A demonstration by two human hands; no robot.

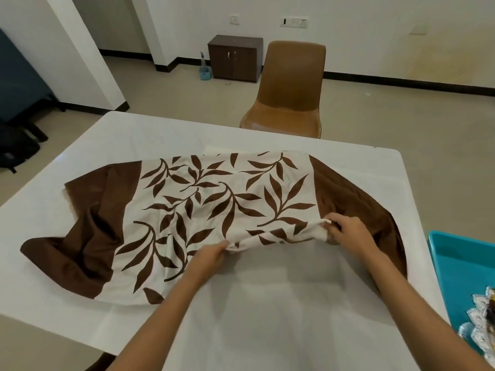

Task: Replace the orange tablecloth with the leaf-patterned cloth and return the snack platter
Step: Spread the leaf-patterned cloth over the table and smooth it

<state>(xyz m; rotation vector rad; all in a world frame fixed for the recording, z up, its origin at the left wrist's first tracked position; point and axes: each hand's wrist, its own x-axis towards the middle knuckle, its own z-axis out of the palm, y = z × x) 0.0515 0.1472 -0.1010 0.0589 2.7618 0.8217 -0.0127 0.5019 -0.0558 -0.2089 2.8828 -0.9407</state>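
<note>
A: Where's the cream cloth with brown leaves and brown end bands [214, 199]?
B: Half-spread on the white surface [134, 135], long axis running left to right, its bulk lying away from the person.
A: And the grip?
B: The left hand [211, 254] and right hand [348, 231] each pinch the near hem, arms stretched forward. The right reaches farther.

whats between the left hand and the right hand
Head view: the bunched near edge of the leaf-patterned cloth runs from the left hand to the right hand, both pinching it, over the white table.
</note>
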